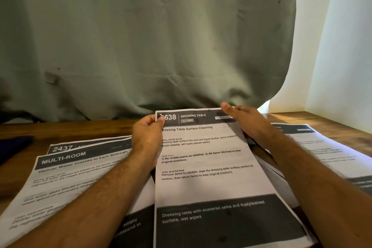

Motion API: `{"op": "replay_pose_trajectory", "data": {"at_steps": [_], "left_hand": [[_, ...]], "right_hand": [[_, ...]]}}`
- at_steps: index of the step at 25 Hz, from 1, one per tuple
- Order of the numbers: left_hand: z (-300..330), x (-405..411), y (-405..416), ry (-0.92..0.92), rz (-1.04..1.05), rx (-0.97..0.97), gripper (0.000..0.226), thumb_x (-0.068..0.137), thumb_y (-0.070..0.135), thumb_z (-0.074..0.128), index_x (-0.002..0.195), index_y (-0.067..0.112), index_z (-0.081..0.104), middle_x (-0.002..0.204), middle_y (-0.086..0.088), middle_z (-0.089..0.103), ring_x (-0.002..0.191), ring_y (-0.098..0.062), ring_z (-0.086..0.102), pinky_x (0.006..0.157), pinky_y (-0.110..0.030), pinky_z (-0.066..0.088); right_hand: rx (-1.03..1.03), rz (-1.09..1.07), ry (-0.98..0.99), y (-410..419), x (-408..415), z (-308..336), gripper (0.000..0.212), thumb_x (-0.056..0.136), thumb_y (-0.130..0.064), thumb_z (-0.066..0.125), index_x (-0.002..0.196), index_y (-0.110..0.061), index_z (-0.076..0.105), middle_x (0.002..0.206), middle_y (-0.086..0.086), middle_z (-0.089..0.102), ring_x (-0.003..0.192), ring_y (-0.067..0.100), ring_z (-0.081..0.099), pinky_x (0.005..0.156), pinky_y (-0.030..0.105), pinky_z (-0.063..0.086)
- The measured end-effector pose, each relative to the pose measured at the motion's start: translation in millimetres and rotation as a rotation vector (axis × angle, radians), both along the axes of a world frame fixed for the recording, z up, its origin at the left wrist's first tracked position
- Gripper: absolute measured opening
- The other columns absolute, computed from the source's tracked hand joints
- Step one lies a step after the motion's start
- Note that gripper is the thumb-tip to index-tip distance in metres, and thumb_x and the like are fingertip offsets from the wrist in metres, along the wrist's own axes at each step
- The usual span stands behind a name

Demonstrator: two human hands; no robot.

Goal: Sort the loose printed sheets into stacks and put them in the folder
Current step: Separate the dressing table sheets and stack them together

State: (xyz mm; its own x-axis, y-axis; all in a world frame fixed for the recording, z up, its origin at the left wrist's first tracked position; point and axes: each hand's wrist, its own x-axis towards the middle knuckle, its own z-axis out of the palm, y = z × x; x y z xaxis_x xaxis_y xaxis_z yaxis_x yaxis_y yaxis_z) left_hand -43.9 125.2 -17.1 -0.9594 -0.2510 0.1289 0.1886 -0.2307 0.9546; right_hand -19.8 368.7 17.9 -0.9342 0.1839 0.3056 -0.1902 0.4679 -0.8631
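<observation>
A printed sheet headed "Dressing Table" [201, 167] lies in the middle of the wooden table [80, 129]. My left hand [147, 137] pinches its top left corner, thumb on the dark header. My right hand [243, 119] rests with straight fingers on the sheet's top right corner. To the left lies a "Multi-Room" sheet [66, 177] over a sheet numbered 2437 [62, 148], both partly under my left forearm. More printed sheets [322, 147] spread out on the right beneath my right forearm. No folder shows clearly.
A grey-green curtain [141, 36] hangs right behind the table's far edge, with a bright white wall [332, 46] at the right. A dark blue object [14, 143] lies at the table's left edge. A small dark item [251, 143] peeks out beside my right wrist.
</observation>
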Motion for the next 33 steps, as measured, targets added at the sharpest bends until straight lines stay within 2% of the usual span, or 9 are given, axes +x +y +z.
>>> {"op": "replay_pose_trajectory", "data": {"at_steps": [2, 4, 9, 13, 18, 22, 26, 30, 33], "left_hand": [[1.8, -1.6, -2.7, 0.009, 0.028, 0.042, 0.012, 0.099, 0.018, 0.062, 0.091, 0.017, 0.071, 0.074, -0.005, 0.077, 0.066, -0.022, 0.076, 0.064, -0.04, 0.063], [3.0, -3.1, -4.7, 0.018, 0.052, 0.068, 0.012, 0.098, 0.017, 0.062, 0.089, 0.016, 0.071, 0.075, -0.006, 0.077, 0.066, -0.022, 0.076, 0.065, -0.039, 0.062], [4.9, -4.6, -9.7, 0.018, 0.073, 0.112, 0.011, 0.099, 0.018, 0.062, 0.091, 0.017, 0.07, 0.077, -0.006, 0.078, 0.067, -0.022, 0.076, 0.06, -0.037, 0.062], [11.3, 4.6, -11.1, -0.1, -0.144, 0.163, 0.023, 0.096, 0.036, 0.066, 0.111, 0.02, 0.062, 0.082, -0.005, 0.079, 0.072, -0.026, 0.077, 0.06, -0.044, 0.063], [9.4, 21.6, -8.3, -0.109, -0.465, 0.066, 0.025, 0.097, 0.024, 0.064, 0.121, 0.017, 0.064, 0.106, -0.012, 0.077, 0.093, -0.036, 0.075, 0.076, -0.055, 0.062], [10.2, 27.9, -2.8, -0.113, -0.491, 0.03, 0.024, 0.098, 0.013, 0.062, 0.121, 0.015, 0.064, 0.108, -0.013, 0.077, 0.095, -0.036, 0.075, 0.081, -0.053, 0.061], [13.5, 37.3, 9.2, -0.093, -0.457, -0.016, 0.021, 0.096, 0.008, 0.063, 0.116, 0.016, 0.065, 0.103, -0.01, 0.078, 0.089, -0.033, 0.076, 0.062, -0.041, 0.064], [22.7, 44.8, 31.3, -0.044, -0.359, -0.055, 0.021, 0.096, 0.006, 0.064, 0.112, 0.02, 0.064, 0.105, -0.007, 0.077, 0.086, -0.032, 0.076, 0.066, -0.041, 0.063], [33.9, 48.5, 59.3, -0.03, -0.367, -0.055, 0.02, 0.096, 0.008, 0.065, 0.112, 0.021, 0.064, 0.097, -0.005, 0.079, 0.08, -0.031, 0.077, 0.06, -0.039, 0.062]], "right_hand": [[-0.17, 0.212, -0.098, -6.0, 0.2, -4.1, 0.039, 0.081, -0.042, 0.07, 0.107, -0.012, 0.073, 0.1, 0.007, 0.076, 0.093, 0.026, 0.073, 0.094, 0.042, 0.053], [-0.319, 0.319, -0.235, -6.6, 1.2, -7.5, 0.037, 0.077, -0.019, 0.06, 0.11, -0.006, 0.072, 0.109, 0.016, 0.073, 0.099, 0.036, 0.07, 0.094, 0.049, 0.053], [-0.343, 0.381, -0.405, -2.0, 0.4, -6.8, 0.044, 0.081, 0.003, 0.043, 0.117, -0.007, 0.066, 0.112, 0.015, 0.072, 0.099, 0.037, 0.069, 0.083, 0.043, 0.057], [-0.475, 0.316, -0.367, 1.2, -2.1, 2.5, 0.031, 0.091, 0.005, 0.048, 0.114, -0.006, 0.064, 0.105, 0.017, 0.073, 0.086, 0.034, 0.073, 0.062, 0.04, 0.06], [-0.477, 0.204, -0.283, 8.8, 2.0, 2.3, 0.027, 0.09, 0.004, 0.056, 0.114, -0.004, 0.066, 0.104, 0.018, 0.073, 0.093, 0.037, 0.071, 0.072, 0.045, 0.059], [-0.402, 0.088, -0.192, 15.9, 13.4, 2.9, 0.022, 0.088, -0.003, 0.065, 0.11, -0.008, 0.071, 0.095, 0.014, 0.076, 0.082, 0.034, 0.073, 0.074, 0.045, 0.06], [-0.505, 0.102, -0.208, 25.4, 33.7, 4.9, 0.022, 0.09, -0.005, 0.064, 0.112, -0.003, 0.067, 0.099, 0.017, 0.074, 0.086, 0.037, 0.072, 0.08, 0.052, 0.058], [-0.405, 0.172, -0.289, 52.9, 63.8, 13.2, 0.028, 0.089, -0.013, 0.065, 0.117, -0.009, 0.066, 0.104, 0.01, 0.075, 0.089, 0.028, 0.073, 0.071, 0.035, 0.058], [-0.334, 0.154, -0.342, 82.4, 84.4, 23.5, 0.031, 0.092, 0.001, 0.056, 0.119, -0.011, 0.066, 0.108, 0.008, 0.074, 0.098, 0.029, 0.071, 0.083, 0.038, 0.057]]}}
